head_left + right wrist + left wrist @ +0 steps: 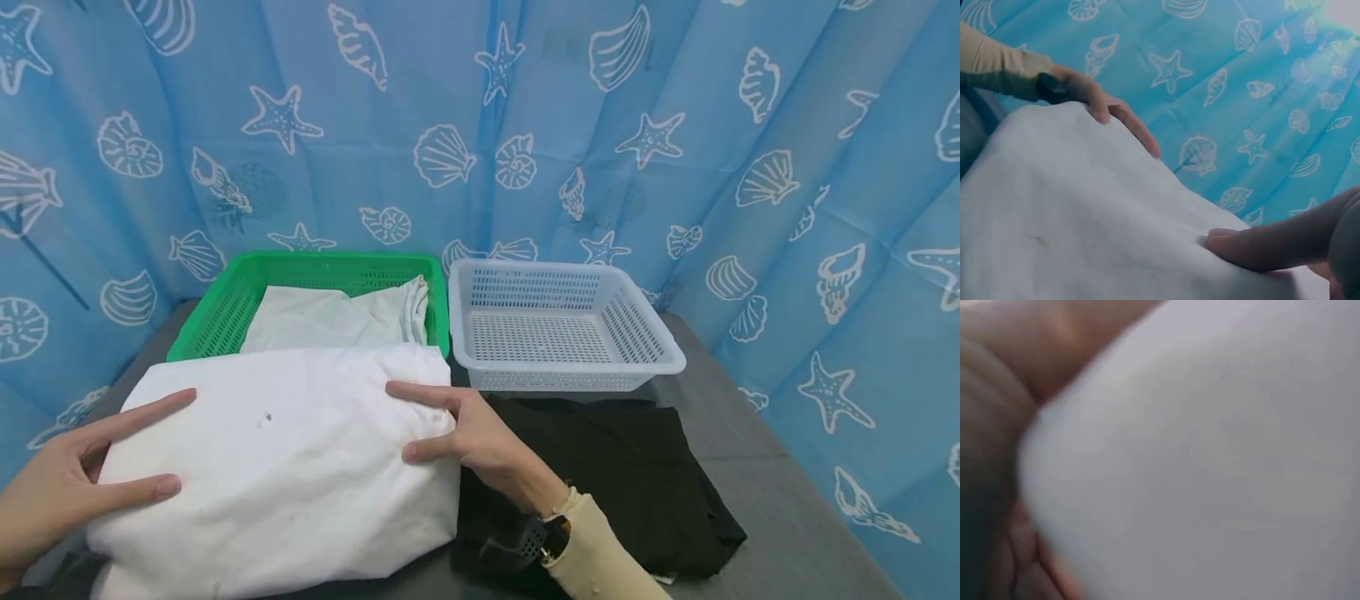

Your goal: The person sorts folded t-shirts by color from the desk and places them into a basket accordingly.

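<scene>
In the head view a bulky folded white cloth with a small dark mark on it is held up between both hands. My left hand grips its left edge, thumb and index finger over the near face. My right hand holds the right edge in the same way. Curled fingers show behind the cloth's edge in the blurred left wrist view. In the right wrist view a thumb presses on the white cloth. The right hand's other fingers are hidden behind the cloth.
A green basket with another folded white cloth in it stands behind the held one. To its right is a pale blue-white basket with nothing in it. A folded black cloth lies on the grey table. A blue shell-patterned curtain hangs behind.
</scene>
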Tool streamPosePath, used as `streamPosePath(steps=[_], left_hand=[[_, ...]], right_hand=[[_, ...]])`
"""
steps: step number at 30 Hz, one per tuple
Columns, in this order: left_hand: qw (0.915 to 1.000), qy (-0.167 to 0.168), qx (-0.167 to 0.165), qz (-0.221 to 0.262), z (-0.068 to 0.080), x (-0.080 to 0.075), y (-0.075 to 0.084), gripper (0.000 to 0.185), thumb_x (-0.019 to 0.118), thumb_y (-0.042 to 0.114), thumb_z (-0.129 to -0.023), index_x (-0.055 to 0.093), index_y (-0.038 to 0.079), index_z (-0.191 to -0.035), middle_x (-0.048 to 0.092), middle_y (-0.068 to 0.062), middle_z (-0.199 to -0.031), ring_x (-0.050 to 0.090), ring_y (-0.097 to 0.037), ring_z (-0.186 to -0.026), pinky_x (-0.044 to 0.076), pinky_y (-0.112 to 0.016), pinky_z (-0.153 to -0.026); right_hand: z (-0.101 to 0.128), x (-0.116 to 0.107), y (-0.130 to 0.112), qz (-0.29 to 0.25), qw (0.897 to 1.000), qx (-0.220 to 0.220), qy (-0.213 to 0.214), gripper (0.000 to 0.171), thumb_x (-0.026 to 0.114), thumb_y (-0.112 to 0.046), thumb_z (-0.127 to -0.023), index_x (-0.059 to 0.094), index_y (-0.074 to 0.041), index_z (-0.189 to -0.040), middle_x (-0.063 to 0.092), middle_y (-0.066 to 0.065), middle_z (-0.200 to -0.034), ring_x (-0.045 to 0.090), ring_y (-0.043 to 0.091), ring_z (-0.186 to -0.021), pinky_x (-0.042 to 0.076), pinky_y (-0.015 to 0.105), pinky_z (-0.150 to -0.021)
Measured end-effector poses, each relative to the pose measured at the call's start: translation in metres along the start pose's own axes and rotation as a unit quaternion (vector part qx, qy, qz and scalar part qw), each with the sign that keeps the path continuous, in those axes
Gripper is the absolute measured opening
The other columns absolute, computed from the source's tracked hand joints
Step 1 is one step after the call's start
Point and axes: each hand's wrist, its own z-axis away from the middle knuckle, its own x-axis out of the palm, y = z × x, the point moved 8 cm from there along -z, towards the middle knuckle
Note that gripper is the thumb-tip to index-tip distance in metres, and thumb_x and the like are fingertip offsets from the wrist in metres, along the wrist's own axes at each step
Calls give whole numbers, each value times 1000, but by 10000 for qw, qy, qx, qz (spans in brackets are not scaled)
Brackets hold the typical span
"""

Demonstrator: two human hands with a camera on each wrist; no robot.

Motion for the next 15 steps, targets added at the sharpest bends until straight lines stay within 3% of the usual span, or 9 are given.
streamPosePath(steps=[3, 6, 7, 8, 10, 12, 15], left_hand=[[9976, -82, -332, -597, -5, 1, -4, 88, 75, 50, -84, 31, 27, -156, 45, -25, -138, 55, -20, -93, 49, -27, -60], [9944, -229, -357, -965, -11, 6, -2, 94, 77, 53, -81, 36, 10, -153, 45, -34, -129, 60, -35, -85, 54, -41, -63], [9924, -225, -318, -1163, -14, 8, -2, 95, 77, 54, -79, 38, 6, -151, 42, -38, -127, 59, -40, -86, 54, -49, -67], [9906, -188, -263, -1326, -16, 9, 0, 96, 79, 54, -78, 40, 2, -149, 39, -41, -127, 54, -50, -98, 51, -60, -74], [9885, -140, -73, -1502, -20, 12, 3, 98, 81, 52, -76, 40, 0, -148, 23, -45, -140, 35, -64, -117, 38, -75, -81], [9894, -227, 31, -1437, -24, 17, 5, 96, 80, 52, -77, 39, 5, -150, 20, -42, -145, 24, -66, -124, 31, -79, -83], [9932, -604, 69, -991, -26, 26, 5, 90, 75, 50, -84, 34, 13, -155, 22, -36, -150, 27, -61, -129, 37, -72, -88]], right_hand=[[-4, 4, 6, 106, 9999, -51, -58, 64, 80, 5, -77, 64, -20, -134, 56, -5, -138, 55, 19, -116, 48, 34, -92], [-7, 7, 9, 412, 9989, -206, -86, 64, 80, 5, -77, 64, -19, -134, 56, -7, -138, 54, 16, -117, 47, 32, -92], [-8, 7, 9, 544, 9981, -262, -87, 64, 80, 4, -77, 64, -20, -134, 56, -8, -138, 54, 16, -116, 47, 31, -92], [-8, 8, 9, 704, 9970, -325, -85, 64, 81, 3, -77, 64, -21, -134, 55, -9, -137, 54, 15, -116, 48, 31, -91], [-9, 9, 6, 984, 9940, -446, -145, 64, 82, 0, -77, 64, -24, -134, 55, -11, -138, 53, 13, -118, 47, 30, -92], [-10, 9, 0, 1242, 9902, -604, -229, 65, 83, -3, -77, 63, -26, -135, 54, -11, -138, 52, 12, -118, 46, 30, -93], [-11, 9, -6, 1433, 9857, -823, -336, 65, 84, -6, -78, 62, -28, -135, 54, -12, -138, 51, 12, -121, 45, 30, -95]])
